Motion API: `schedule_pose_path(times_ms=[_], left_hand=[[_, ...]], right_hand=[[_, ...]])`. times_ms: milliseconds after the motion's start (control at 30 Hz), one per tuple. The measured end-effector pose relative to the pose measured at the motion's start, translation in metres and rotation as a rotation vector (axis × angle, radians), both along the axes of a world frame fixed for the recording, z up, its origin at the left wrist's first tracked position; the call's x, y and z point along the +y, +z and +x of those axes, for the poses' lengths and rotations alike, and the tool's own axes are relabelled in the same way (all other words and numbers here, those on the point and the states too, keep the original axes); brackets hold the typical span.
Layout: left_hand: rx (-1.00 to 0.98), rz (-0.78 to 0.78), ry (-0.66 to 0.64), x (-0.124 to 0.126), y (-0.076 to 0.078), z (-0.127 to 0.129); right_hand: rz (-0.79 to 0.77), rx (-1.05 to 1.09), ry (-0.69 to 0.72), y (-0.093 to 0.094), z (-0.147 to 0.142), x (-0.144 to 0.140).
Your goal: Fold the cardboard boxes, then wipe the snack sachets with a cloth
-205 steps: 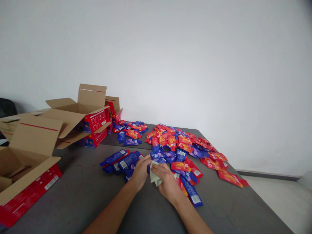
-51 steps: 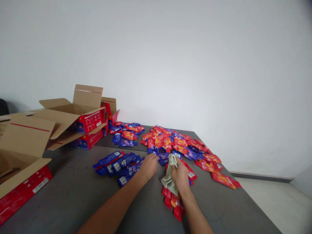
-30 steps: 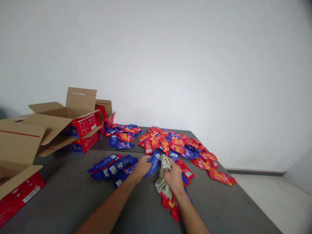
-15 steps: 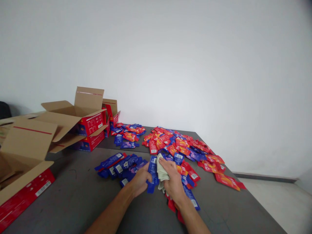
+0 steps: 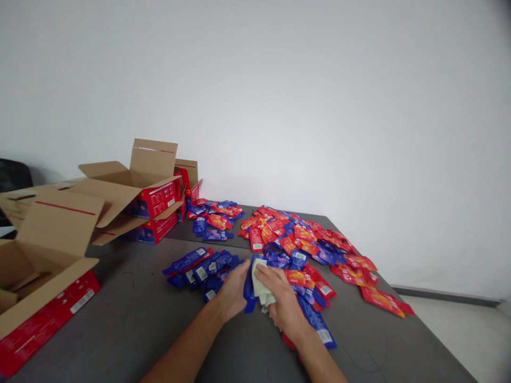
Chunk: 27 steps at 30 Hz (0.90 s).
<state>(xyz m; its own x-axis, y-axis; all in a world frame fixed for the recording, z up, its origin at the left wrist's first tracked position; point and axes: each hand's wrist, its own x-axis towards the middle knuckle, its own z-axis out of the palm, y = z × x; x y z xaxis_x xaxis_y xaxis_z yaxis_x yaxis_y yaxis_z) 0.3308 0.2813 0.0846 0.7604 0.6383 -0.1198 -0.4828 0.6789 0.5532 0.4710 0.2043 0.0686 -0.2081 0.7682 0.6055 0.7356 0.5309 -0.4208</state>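
Note:
A blue packet [image 5: 249, 298] is held upright over the table, gripped along its left side by my left hand [image 5: 233, 290]. My right hand [image 5: 279, 295] is closed on a folded pale cloth [image 5: 260, 284], which presses against the packet's face and covers much of it. Just left of my left hand lies a row of overlapping blue packets [image 5: 203, 270], some with red edges. Under and beyond my right hand, red and blue packets [image 5: 315, 314] lie loosely, partly hidden by the wrist.
A large heap of red and blue packets [image 5: 279, 229] spreads over the right rear of the dark table [image 5: 131, 324]. A smaller heap [image 5: 219, 218] lies behind. Open cardboard boxes [image 5: 159, 199] are stacked at the left, with another open box [image 5: 51, 314] nearer. A white wall stands behind.
The cloth has shifted slightly left across the blue packet, covering more of it. My left hand has turned to lie along the packet's side. The whole view has swung slightly left.

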Motion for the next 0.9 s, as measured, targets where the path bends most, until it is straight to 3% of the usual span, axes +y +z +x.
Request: schedule_pose_path(times_ms=[133, 267, 400, 567, 667, 833, 900], left_hand=[[-0.015, -0.017, -0.012, 0.001, -0.001, 0.000], [0.053, -0.054, 0.116, 0.010, -0.003, -0.003], [0.093, -0.064, 0.174, 0.016, -0.011, 0.000], [0.164, -0.013, 0.421, 0.021, -0.019, -0.001], [0.189, 0.083, 0.456, 0.021, -0.018, -0.006], [0.233, 0.148, 0.513, 0.016, -0.021, -0.004], [0.197, 0.147, 0.471, 0.015, -0.022, -0.003]], right_hand=[[-0.018, -0.025, 0.011, 0.001, -0.002, 0.000], [-0.131, -0.084, 0.116, 0.010, -0.015, -0.004], [-0.112, -0.035, 0.126, 0.012, -0.017, -0.006], [0.092, 0.228, -0.052, 0.005, -0.001, -0.001], [0.128, 0.321, -0.148, 0.003, 0.004, 0.001], [0.064, 0.241, 0.001, 0.001, -0.004, -0.001], [0.055, 0.209, 0.026, -0.001, -0.009, -0.001]])
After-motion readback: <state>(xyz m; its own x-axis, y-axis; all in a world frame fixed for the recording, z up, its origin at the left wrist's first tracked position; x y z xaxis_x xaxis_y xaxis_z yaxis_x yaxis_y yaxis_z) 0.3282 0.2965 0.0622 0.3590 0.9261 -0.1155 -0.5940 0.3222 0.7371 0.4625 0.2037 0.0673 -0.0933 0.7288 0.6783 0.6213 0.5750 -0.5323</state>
